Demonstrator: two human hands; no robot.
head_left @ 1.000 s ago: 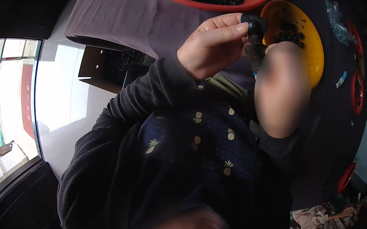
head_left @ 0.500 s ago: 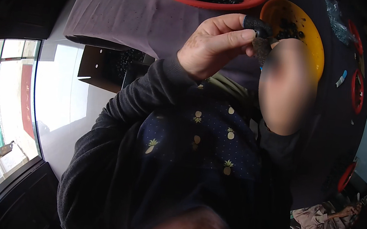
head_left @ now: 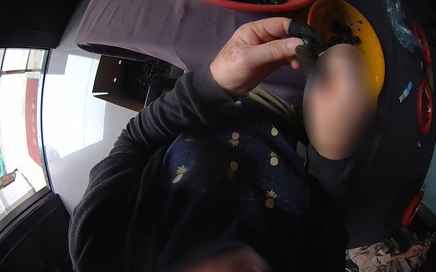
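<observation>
My left hand (head_left: pixel 257 52) is raised near the table edge, thumb and forefinger pinched together. A black cover (head_left: pixel 301 29) wraps the tip of its forefinger. At the pinch sits something small and dark (head_left: pixel 306 53), its kind too unclear to name. My right hand (head_left: pixel 340 104) is close against it on the right, smeared by blur, so its fingers cannot be read. Just behind my right hand stands a yellow bowl (head_left: pixel 377 73) holding small black round pieces (head_left: pixel 343 35).
A red basket (head_left: pixel 233 2) full of similar black pieces stands at the far side of the purple-grey tablecloth (head_left: pixel 135 14). An open cardboard box (head_left: pixel 111 81) is below at left. Red-rimmed containers (head_left: pixel 424 108) line the right, and another person (head_left: pixel 380 267) is at lower right.
My right hand has shifted slightly left, closer to the left fingertips. The left thumb and forefinger have moved a little at the pinch; the arms stay nearly in place.
</observation>
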